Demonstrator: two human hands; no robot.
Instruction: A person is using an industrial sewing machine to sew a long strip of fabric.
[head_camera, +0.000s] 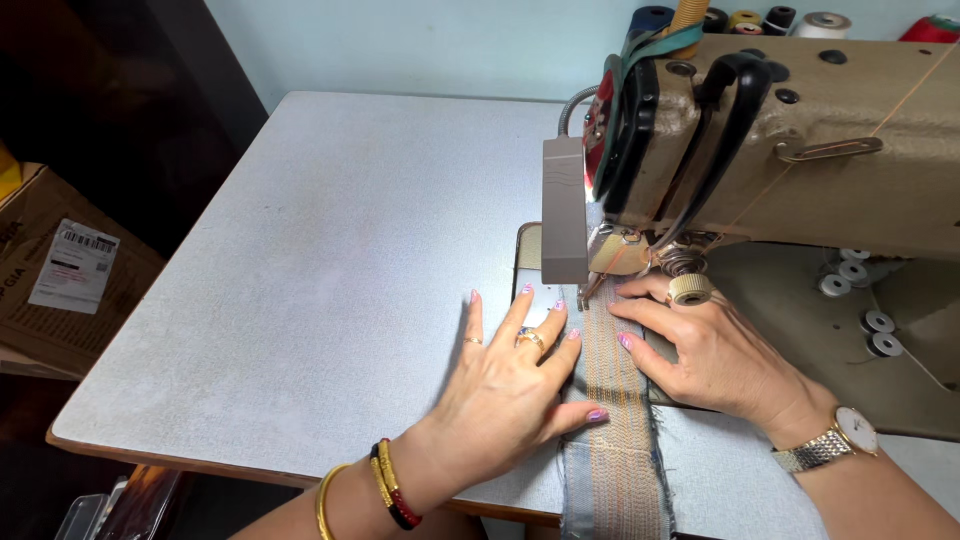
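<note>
A strip of denim (615, 440) lies flat on the grey counter (300, 300), running from the near edge up under the needle area of a tan sewing machine (850, 150). The strip is already covered with many close parallel lines of orange and tan stitching along its whole visible length, so much of the sewing looks done; how much cloth is left beyond the needle is hidden by the machine head and a grey lamp (565, 210) hanging in front of it.

The left hand (510, 385) lies flat, its fingers (530, 315) spread wide, pressing the left edge of the strip and the counter beside it; it grips nothing. The right hand (715, 355) lies on the right side of the strip, its fingers stretched out close together toward the needle, holding the cloth down rather than closing around it.

Counted: one strip, one machine, one lamp, two hands. The left hand wears two rings, and its wrist carries three bangles (385, 485), two gold and one dark. The right wrist has one gold watch (835, 440). Four small bobbins (868, 320) sit on the machine bed to the right. Several thread spools (825, 22) stand behind the machine. One cardboard box (60, 270) sits to the left, below the counter.
</note>
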